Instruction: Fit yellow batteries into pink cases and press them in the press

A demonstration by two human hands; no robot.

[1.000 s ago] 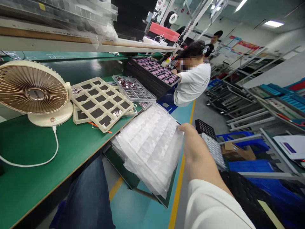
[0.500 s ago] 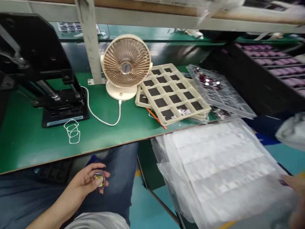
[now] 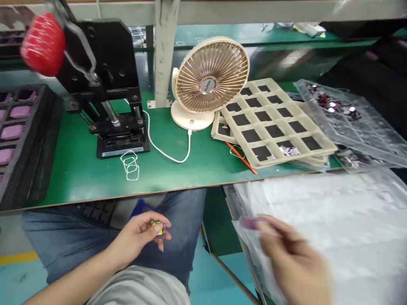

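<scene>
The left hand (image 3: 136, 237) was closed in a pinch at 7 o'clock, grasping a small yellow-and-dark component (image 3: 157, 228) between thumb and fingers above the person's denim-covered lap (image 3: 187, 216). This low, close hold appeared suited to fine handling below the bench edge. The right hand (image 3: 292, 260), blurred by motion at 5 o'clock, pinched a small pink piece (image 3: 252, 223) above a pile of clear plastic bags (image 3: 327, 216). The piece resembled the pink inserts (image 3: 19, 112) seated in a black foam tray (image 3: 47, 127) at 9 o'clock. A black bench hand press (image 3: 108, 84) with a red knob (image 3: 43, 44) stood at 10 o'clock on the green bench mat (image 3: 73, 169). Compared with the earlier frame, the view had swung left, bringing the foam tray into sight. The right hand had moved inward from the edge of the view, while the left hand kept its pinch.
</scene>
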